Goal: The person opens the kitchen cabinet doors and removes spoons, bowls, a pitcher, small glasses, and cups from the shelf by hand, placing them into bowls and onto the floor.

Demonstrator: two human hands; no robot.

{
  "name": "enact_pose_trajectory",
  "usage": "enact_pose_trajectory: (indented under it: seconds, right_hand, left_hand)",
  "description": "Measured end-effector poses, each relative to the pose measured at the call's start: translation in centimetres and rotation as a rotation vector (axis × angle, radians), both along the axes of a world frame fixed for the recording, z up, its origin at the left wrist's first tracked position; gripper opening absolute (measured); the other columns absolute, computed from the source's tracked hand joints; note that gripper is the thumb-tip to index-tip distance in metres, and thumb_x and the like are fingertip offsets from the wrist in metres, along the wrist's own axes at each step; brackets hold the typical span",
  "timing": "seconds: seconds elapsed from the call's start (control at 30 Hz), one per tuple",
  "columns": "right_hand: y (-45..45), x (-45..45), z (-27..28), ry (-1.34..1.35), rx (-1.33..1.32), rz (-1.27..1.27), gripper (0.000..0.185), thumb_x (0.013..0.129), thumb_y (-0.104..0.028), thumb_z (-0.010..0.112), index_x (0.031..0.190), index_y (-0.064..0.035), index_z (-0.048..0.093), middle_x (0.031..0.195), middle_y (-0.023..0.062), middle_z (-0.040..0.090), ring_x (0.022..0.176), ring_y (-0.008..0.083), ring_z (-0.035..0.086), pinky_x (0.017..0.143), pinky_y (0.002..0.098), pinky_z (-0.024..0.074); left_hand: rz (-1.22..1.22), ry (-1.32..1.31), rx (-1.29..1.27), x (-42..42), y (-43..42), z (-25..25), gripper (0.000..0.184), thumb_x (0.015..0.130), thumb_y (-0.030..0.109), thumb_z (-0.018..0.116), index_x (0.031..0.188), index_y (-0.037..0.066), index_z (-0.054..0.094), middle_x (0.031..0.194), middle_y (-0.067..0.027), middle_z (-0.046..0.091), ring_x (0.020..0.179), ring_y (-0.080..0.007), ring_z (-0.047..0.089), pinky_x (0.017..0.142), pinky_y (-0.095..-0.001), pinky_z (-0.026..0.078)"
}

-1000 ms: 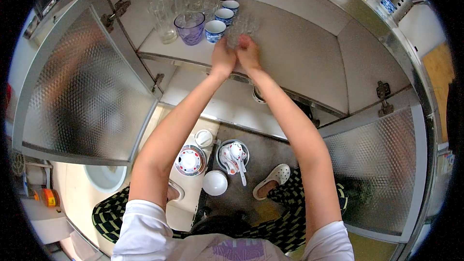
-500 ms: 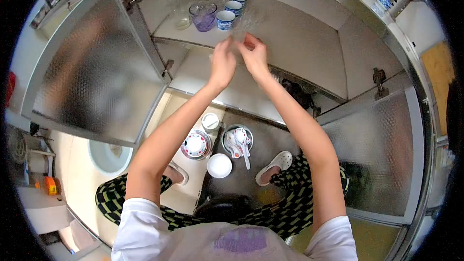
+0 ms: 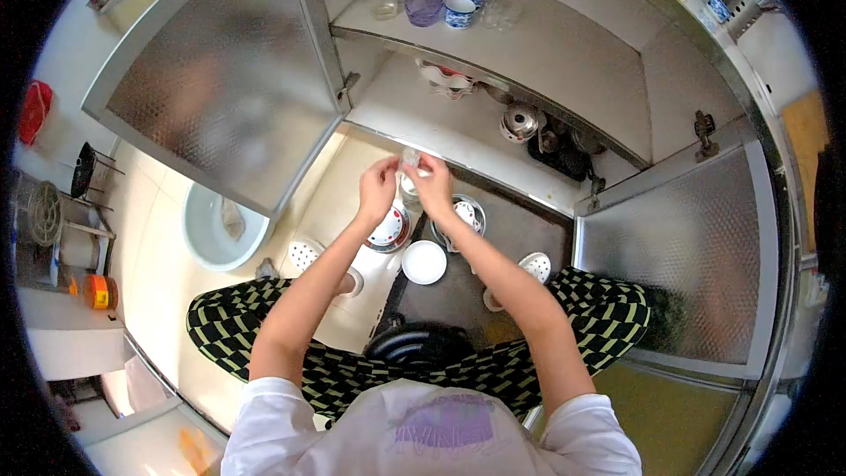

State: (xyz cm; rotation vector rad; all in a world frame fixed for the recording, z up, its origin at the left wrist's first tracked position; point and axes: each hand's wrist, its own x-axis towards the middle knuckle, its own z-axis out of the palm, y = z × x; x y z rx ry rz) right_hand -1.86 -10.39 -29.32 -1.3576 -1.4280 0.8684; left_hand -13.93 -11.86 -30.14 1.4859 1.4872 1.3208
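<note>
Between my two hands is a small clear glass, held above the floor just in front of the cabinet. My left hand [image 3: 379, 185] has its fingers closed on the left side of the glass [image 3: 410, 157]. My right hand [image 3: 432, 183] pinches it from the right. Below them on the floor are a stack of patterned plates [image 3: 386, 231], a white bowl [image 3: 425, 263] and a metal bowl [image 3: 477, 210] with white spoons, partly hidden by my right arm. A white round container under my hands is mostly covered.
On the upper shelf [image 3: 546, 44] stand a purple glass bowl [image 3: 425, 7], blue-and-white cups [image 3: 459, 13] and clear glasses. Lower down are scalloped dishes [image 3: 445, 79] and metal pots [image 3: 520, 122]. Open frosted doors [image 3: 220, 79] flank me. A pale basin [image 3: 198, 242] sits left.
Both hands have come down and back from the upper shelf's edge to above the floor dishes, with the glass between them. The head view has tilted, showing more of the lower shelf.
</note>
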Motion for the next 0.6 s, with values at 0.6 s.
enact_pose_trajectory:
  seconds: [0.6]
  right_hand:
    - [-3.8,-7.3,-15.8,0.031,-0.339,0.174,0.037,0.067,-0.014,0.062,0.102,-0.0063,0.054,0.091,0.0119,0.059,0.077,0.0225,0.059,0.067,0.0323,0.0453]
  left_hand:
    - [0.202,-0.101,-0.427,-5.2,-4.9,-15.0,0.028,0.078,0.001,0.041,0.103,-0.001,0.053,0.096,-0.0189,0.058,0.090,-0.0259,0.057,0.078,-0.0311,0.044]
